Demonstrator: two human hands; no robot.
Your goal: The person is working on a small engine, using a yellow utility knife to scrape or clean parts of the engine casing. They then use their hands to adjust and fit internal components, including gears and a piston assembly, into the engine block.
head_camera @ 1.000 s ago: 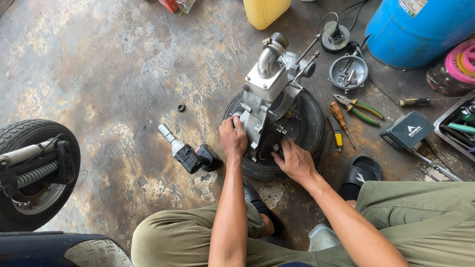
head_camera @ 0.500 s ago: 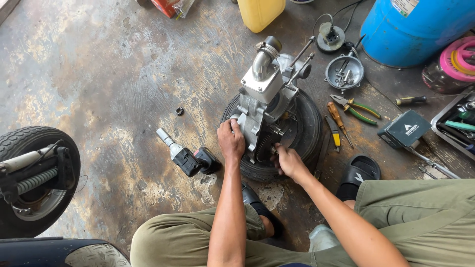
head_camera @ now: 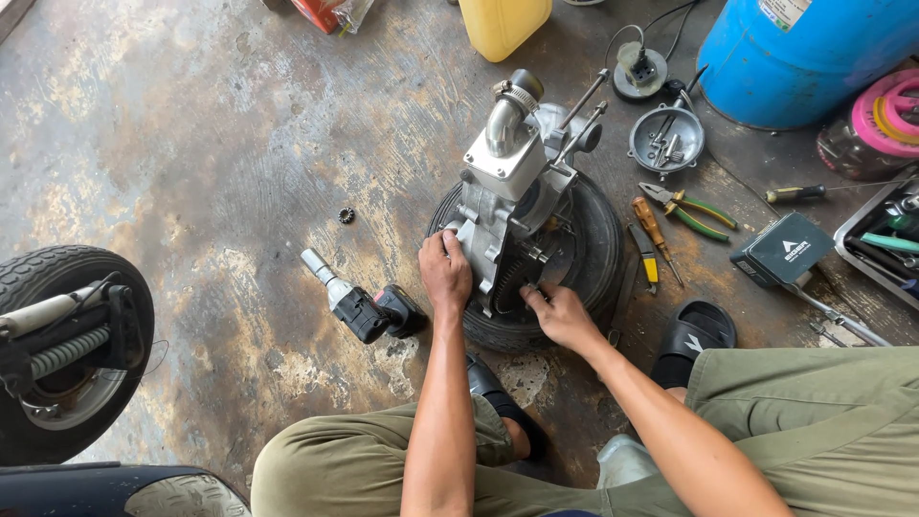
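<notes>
A grey metal engine block (head_camera: 512,191) stands upright on a small black tyre (head_camera: 593,258) lying flat on the concrete floor. My left hand (head_camera: 445,273) grips the engine's lower left side. My right hand (head_camera: 560,316) rests at its lower front, fingers reaching in beside the toothed drive chain (head_camera: 512,273); whether they pinch anything is hidden. A curved metal pipe with a hose clamp (head_camera: 507,110) tops the engine, and two long studs (head_camera: 584,105) stick out to the upper right.
A black cordless impact wrench (head_camera: 364,304) lies left of the tyre, a small gear (head_camera: 347,215) beyond it. Pliers (head_camera: 689,208), screwdrivers (head_camera: 651,230), a metal dish of parts (head_camera: 667,141), a black case (head_camera: 782,249), blue drum (head_camera: 804,48), yellow jug (head_camera: 503,24) lie right and back. A scooter wheel (head_camera: 67,345) stands left.
My right hand has slid left from the tyre's edge to the engine's lower front by the chain. My left hand has kept its hold on the engine's side.
</notes>
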